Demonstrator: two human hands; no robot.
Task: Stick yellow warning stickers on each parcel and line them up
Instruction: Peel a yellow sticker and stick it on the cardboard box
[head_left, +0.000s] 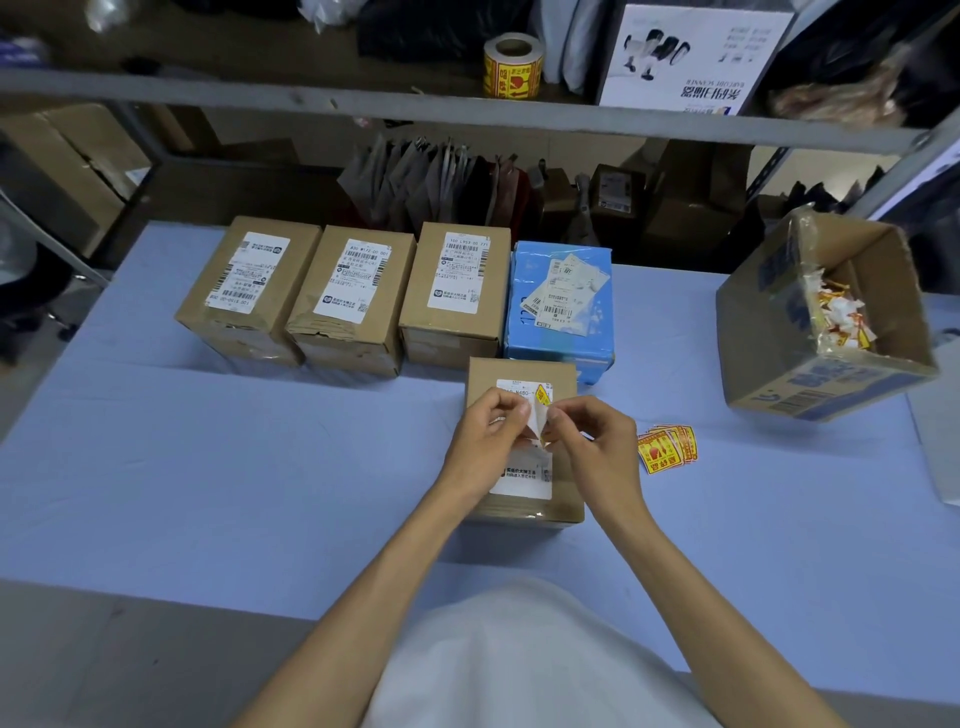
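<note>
A person in a white top (519, 665) reaches both bare forearms forward over a table (208, 467) covered in pale blue cloth. The left hand (491, 431) and the right hand (587, 441) meet fingertip to fingertip, each with thumb and forefinger pinched together and the other fingers curled in. Between them they hold one small yellow sticker (542, 396) on its white backing paper (535, 423). The left hand pinches the left edge and the right hand the right edge, and a yellow corner pokes up above the fingers. Directly under both hands sits a brown cardboard parcel (519, 371) with a white shipping label on top, partly hidden by the hands. Just to the right of the right hand, a fanned pile of loose stickers (667, 448), yellow and red, lies on the cloth. Beyond the hands, more boxes stand close side by side in a row. Three brown parcels (249, 291) (353, 301) (457, 291) run ahead and off to the left of the left hand. A blue parcel (561, 306) stands straight ahead of the right hand, just behind the one being worked on. Well to the right of the right hand, an open cardboard box (769, 332) holds crumpled scraps of white and yellow paper. Farthest off, above the hands, a metal shelf (311, 98) carries a roll of stickers (513, 65) and a white printed carton (691, 57).
</note>
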